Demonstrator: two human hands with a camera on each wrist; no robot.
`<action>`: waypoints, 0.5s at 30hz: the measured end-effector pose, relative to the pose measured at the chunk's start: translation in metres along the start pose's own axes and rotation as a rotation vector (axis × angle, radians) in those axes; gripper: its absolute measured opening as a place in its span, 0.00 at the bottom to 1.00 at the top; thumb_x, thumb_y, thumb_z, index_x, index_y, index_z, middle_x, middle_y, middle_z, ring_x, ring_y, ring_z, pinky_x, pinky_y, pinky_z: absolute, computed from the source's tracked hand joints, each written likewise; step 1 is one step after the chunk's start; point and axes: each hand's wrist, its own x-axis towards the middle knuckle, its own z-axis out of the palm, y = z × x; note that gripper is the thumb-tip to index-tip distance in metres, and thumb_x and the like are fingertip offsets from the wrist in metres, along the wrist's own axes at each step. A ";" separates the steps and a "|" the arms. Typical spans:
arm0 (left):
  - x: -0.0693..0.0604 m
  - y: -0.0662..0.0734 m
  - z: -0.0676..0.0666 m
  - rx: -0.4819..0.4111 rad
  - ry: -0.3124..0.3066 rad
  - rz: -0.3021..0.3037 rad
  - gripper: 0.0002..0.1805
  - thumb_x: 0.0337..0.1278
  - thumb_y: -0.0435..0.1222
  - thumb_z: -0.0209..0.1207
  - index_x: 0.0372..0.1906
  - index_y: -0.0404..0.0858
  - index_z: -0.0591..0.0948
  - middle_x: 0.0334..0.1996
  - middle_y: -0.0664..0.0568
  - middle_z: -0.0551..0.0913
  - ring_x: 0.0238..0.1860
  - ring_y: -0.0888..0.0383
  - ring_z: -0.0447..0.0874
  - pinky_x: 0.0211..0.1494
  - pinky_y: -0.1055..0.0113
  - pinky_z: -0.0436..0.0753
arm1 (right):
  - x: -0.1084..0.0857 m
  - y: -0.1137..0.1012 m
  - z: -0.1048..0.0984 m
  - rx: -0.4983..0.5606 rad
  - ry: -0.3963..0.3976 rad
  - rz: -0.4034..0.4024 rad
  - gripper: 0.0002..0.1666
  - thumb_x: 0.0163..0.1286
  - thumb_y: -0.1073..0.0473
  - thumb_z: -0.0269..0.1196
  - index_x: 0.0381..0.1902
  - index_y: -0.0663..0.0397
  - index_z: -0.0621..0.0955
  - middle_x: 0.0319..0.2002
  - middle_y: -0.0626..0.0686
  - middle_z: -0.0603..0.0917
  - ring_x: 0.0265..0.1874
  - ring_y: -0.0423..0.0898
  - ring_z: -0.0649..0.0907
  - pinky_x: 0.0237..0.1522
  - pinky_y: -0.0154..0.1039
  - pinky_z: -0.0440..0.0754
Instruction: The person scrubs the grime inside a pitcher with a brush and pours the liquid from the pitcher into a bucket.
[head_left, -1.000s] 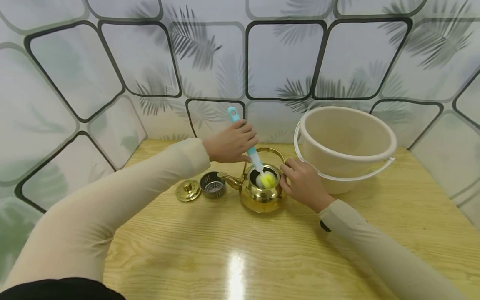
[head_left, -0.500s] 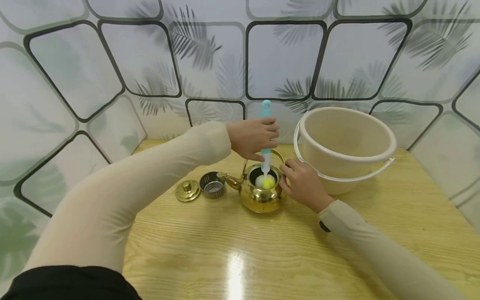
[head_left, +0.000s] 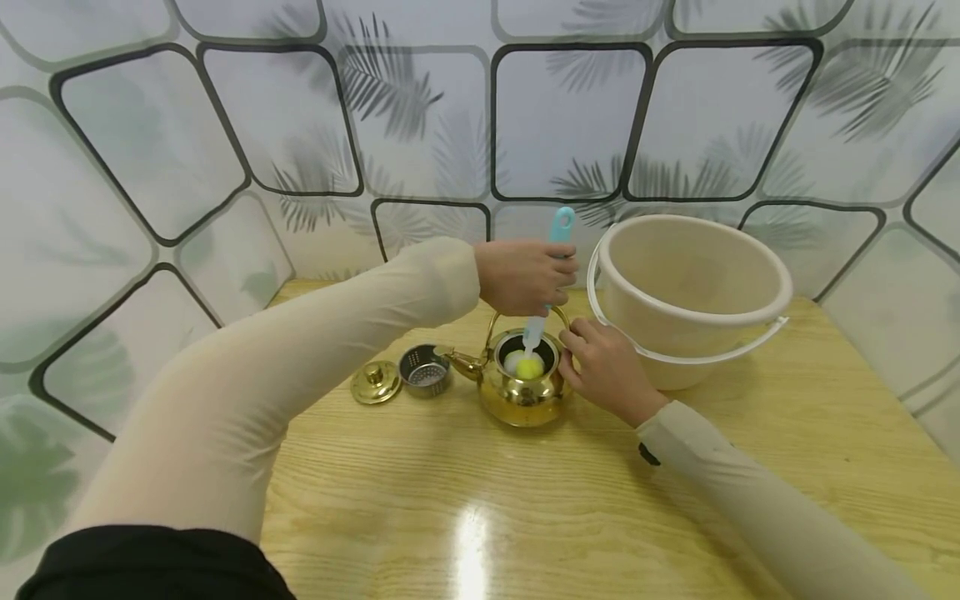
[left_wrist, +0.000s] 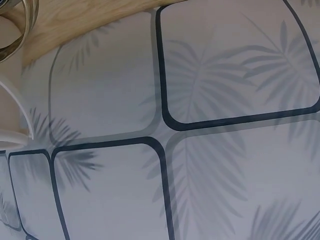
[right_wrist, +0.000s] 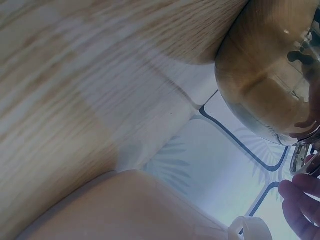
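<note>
My left hand (head_left: 527, 277) grips the light blue handle of a cleaning brush (head_left: 562, 227) above a gold kettle (head_left: 521, 408). The brush's yellow and white sponge head (head_left: 529, 367) sits inside the kettle's open mouth. At the kettle's right side, my right hand (head_left: 611, 367) holds the lower end of its raised handle. The right wrist view shows the fingertips (right_wrist: 302, 200) at the handle's joint, beside the shiny kettle body (right_wrist: 265, 75). Neither the left hand nor the brush shows in the left wrist view. Left of the spout stand a perforated metal strainer (head_left: 426, 372) and a gold lid (head_left: 375, 382).
A large cream bucket (head_left: 693, 279) with a white carrying handle stands at the back right, close to my right hand. The wooden table (head_left: 420, 492) meets a patterned wall (head_left: 420, 125) behind and at the sides.
My left hand has moved right with the brush, whose handle has swung from leaning left to leaning right. The sponge head has shifted slightly inside the kettle. My right hand stays put.
</note>
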 end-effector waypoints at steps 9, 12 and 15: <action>-0.007 0.000 0.000 0.075 0.031 0.024 0.21 0.68 0.52 0.42 0.48 0.42 0.76 0.52 0.48 0.78 0.61 0.48 0.68 0.70 0.58 0.57 | 0.000 -0.001 0.000 0.002 -0.005 0.013 0.02 0.53 0.65 0.60 0.27 0.59 0.79 0.27 0.54 0.76 0.25 0.49 0.77 0.25 0.39 0.75; -0.009 0.001 -0.001 0.124 0.032 0.026 0.22 0.68 0.53 0.42 0.48 0.42 0.76 0.53 0.47 0.78 0.61 0.49 0.68 0.69 0.59 0.57 | 0.000 -0.001 0.000 0.002 -0.004 0.009 0.03 0.53 0.65 0.60 0.27 0.59 0.78 0.27 0.54 0.76 0.24 0.49 0.77 0.24 0.39 0.75; -0.011 0.003 -0.003 0.185 0.034 0.027 0.22 0.69 0.52 0.41 0.49 0.41 0.76 0.54 0.46 0.78 0.61 0.49 0.69 0.69 0.60 0.57 | 0.000 0.000 0.001 0.004 -0.002 0.007 0.03 0.53 0.65 0.59 0.27 0.59 0.78 0.27 0.54 0.76 0.24 0.49 0.76 0.24 0.39 0.75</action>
